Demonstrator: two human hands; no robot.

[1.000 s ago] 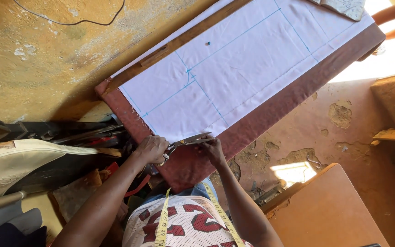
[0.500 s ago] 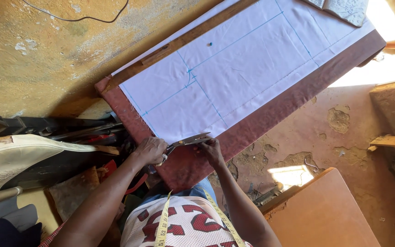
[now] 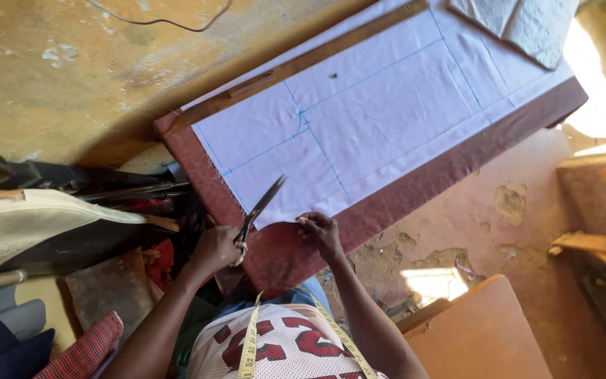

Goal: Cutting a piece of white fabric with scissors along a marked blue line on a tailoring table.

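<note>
A white cloth (image 3: 387, 119) with blue chalk lines lies flat on a table with a maroon cover (image 3: 415, 189). My left hand (image 3: 215, 247) grips the handles of metal scissors (image 3: 264, 200). Their blades point up and right over the cloth's near left edge. My right hand (image 3: 319, 231) pinches the near edge of the cloth, a hand's width right of the scissors. A long wooden ruler (image 3: 317, 56) lies along the far edge of the cloth. A yellow tape measure (image 3: 249, 344) hangs over my chest.
A folded white cloth (image 3: 520, 24) sits at the table's far right end. A pile of dark tools and a cream cover (image 3: 36, 224) stands at the left, with red checked fabric (image 3: 85, 347) below. A brown board (image 3: 478, 330) is at the lower right, on the dirt floor.
The scissors, held level between both hands before, now swing up with their blades over the cloth edge. My right hand has let go of them and taken the cloth's edge.
</note>
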